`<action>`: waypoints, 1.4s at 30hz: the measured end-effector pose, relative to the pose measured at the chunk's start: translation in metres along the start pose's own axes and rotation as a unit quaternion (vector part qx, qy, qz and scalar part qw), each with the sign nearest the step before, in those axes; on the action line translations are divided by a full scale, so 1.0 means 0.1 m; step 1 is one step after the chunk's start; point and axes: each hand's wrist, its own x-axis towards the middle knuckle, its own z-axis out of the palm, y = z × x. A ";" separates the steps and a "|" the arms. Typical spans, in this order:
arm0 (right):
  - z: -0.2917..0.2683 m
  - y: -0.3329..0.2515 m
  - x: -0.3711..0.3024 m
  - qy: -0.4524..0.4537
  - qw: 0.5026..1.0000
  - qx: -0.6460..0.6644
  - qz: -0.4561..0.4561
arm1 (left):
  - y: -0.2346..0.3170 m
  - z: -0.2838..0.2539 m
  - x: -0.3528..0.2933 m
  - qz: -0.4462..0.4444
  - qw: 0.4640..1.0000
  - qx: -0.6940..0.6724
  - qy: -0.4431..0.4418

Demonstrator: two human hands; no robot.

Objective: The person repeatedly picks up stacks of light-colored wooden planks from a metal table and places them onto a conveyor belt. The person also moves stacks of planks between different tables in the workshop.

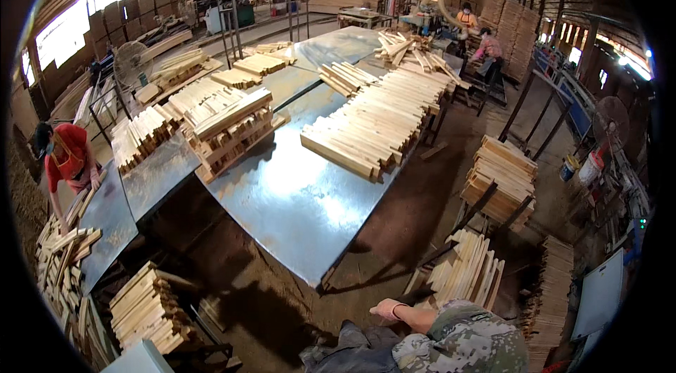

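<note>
My right hand, in a pinkish glove, hangs low in front of my body. A camouflage sleeve covers the upper part of that arm. The hand is small here and its fingers blend together; nothing plainly sticks out of it. Closest to it, on the right, a stack of pale wooden strips rests on a dark metal rack. Ahead stands a large metal-topped table, its near corner beyond my hand. A long row of wooden strips lies across its right side. My left hand is out of view.
Crosswise-stacked wood sits on the table's left part. More strips stand on racks at lower left and right. A person in red handles strips at far left; two people work at the back right. Buckets stand right.
</note>
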 end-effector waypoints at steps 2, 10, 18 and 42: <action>-0.63 -0.27 -0.02 0.067 0.976 -0.116 -0.173 | 0.33 -0.20 0.25 -0.006 1.000 -0.021 0.023; -2.04 -0.15 0.37 0.149 0.968 0.201 0.020 | 2.31 0.51 1.02 0.086 0.990 -0.107 0.023; -4.25 0.90 1.41 0.361 0.869 0.319 0.114 | 3.78 2.32 1.27 0.239 0.970 -0.001 -0.045; -7.64 3.39 3.19 0.545 0.663 0.508 0.064 | 6.07 6.13 1.95 0.386 0.793 0.459 0.108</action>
